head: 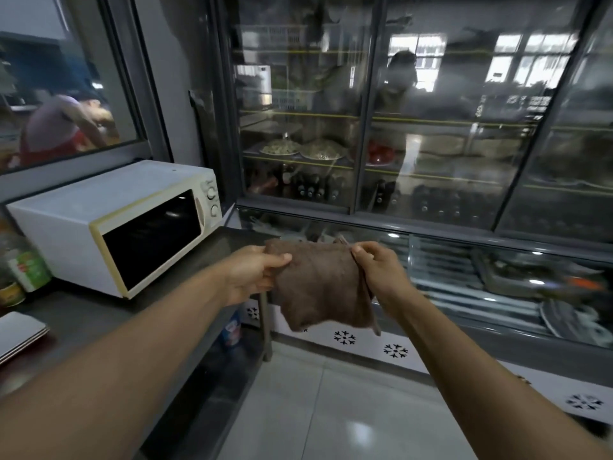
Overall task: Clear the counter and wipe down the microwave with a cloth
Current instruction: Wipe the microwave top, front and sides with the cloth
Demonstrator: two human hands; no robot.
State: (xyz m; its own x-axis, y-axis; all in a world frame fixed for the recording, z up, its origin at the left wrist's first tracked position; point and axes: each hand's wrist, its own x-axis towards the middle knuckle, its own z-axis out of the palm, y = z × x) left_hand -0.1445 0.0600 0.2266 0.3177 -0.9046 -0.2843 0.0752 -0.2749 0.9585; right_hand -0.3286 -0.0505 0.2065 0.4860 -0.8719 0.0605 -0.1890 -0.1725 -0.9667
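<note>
At the far left edge of the frame, a green-labelled bottle (28, 267) and a stack of white plates (20, 333) are seen on the dark counter (83, 313), so the counter does not look fully cleared yet. Just to the right of them, at the middle left, the white microwave (109, 220) sits on the same counter with its dark door shut.

In the middle of the frame, the brown cloth (318, 287) is held up in the air, past the counter's end and over the floor. Its top left corner is pinched by the left hand (255, 273), with the thumb on top. Its top right corner is pinched by the right hand (378, 273), fingers curled round the edge.

The cloth looks soft, light and floppy, since the bottom hangs loose and wavy. It is best held by the top corners, or folded into a pad, so it can be pressed flat on the microwave. It will not break if dropped.

At the right, a glass-door fridge (431, 127) is seen.
</note>
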